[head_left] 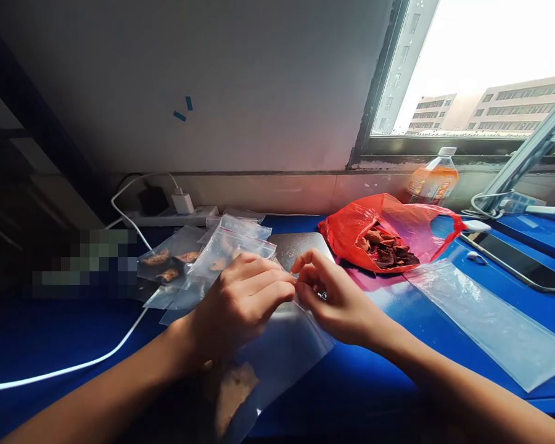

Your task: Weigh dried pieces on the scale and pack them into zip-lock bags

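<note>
My left hand (247, 293) and my right hand (335, 299) meet over the table, fingers pinched together at the top edge of a clear zip-lock bag (296, 339). A light brown dried piece (235, 391) lies at the low end of this bag. Just beyond my left hand is a pile of other small zip-lock bags (231, 243), some with brown pieces (169, 275) inside. Behind my hands a flat silver metal plate (300, 245) shows in part. To the right of it, an open red plastic bag (351, 222) holds dark, reddish-brown dried chunks (391, 250).
On the blue table (398, 370), an empty-looking clear bag (494, 324) lies at the right, near a phone (522, 259). An orange drink bottle (437, 179) stands by the window. A power strip (198, 216) with a charger (182, 201) and white cable (97, 364) occupies the left.
</note>
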